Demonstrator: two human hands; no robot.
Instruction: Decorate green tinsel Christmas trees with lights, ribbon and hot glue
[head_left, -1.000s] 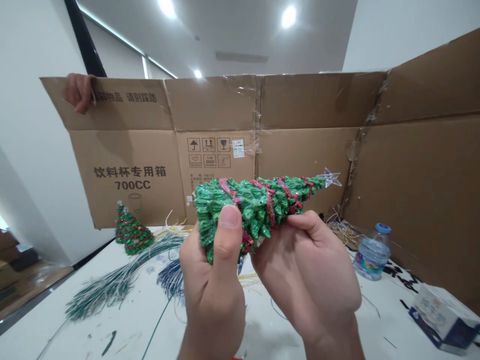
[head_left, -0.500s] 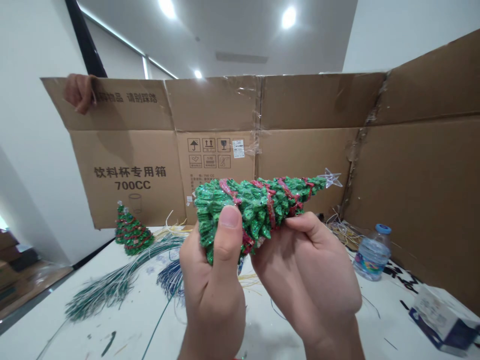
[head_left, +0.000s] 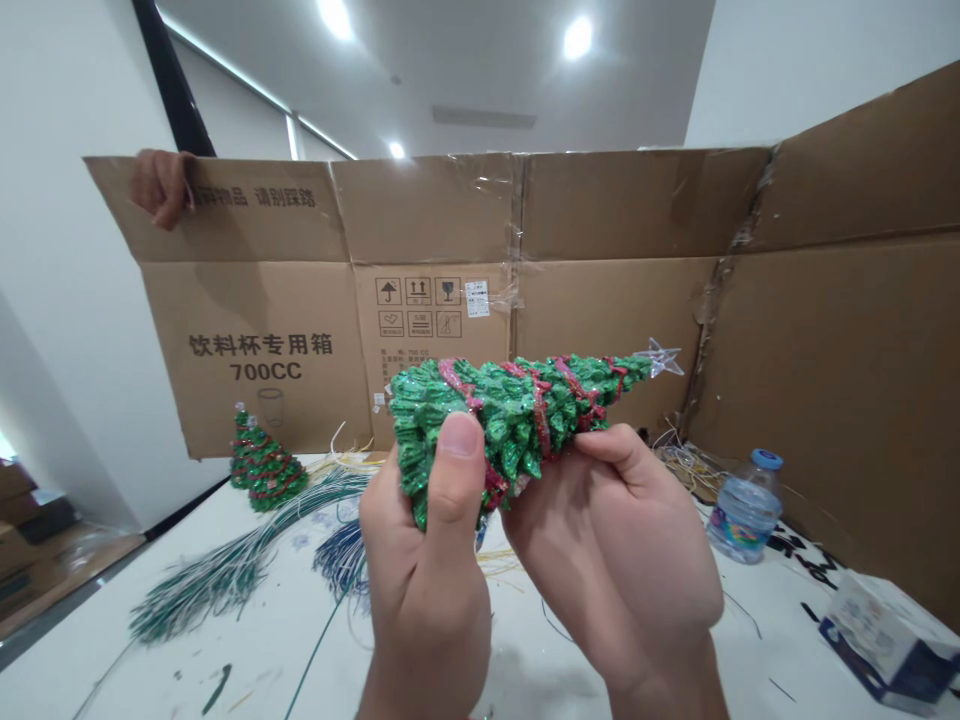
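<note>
A glittery green Christmas tree figurine (head_left: 517,410) with red garlands lies sideways in the air, its clear star (head_left: 660,358) pointing right. My left hand (head_left: 431,560) grips the wide base end, thumb pressed on the near side. Under the middle and narrower part, my right hand (head_left: 619,550) holds the tree, its thumb against the lower edge and its other fingers hidden behind. Below on the white table (head_left: 300,660) lie a bundle of green and white strands (head_left: 225,570) and a dark blue bundle (head_left: 341,555), partly covered by my left hand.
Further tree figurines (head_left: 266,465) stand at the back left. A cardboard wall (head_left: 615,210) encloses the back and right; another person's hand (head_left: 161,188) grips its top left edge. To the right are a water bottle (head_left: 746,510), a tissue pack (head_left: 889,635) and loose yellowish strands (head_left: 686,462).
</note>
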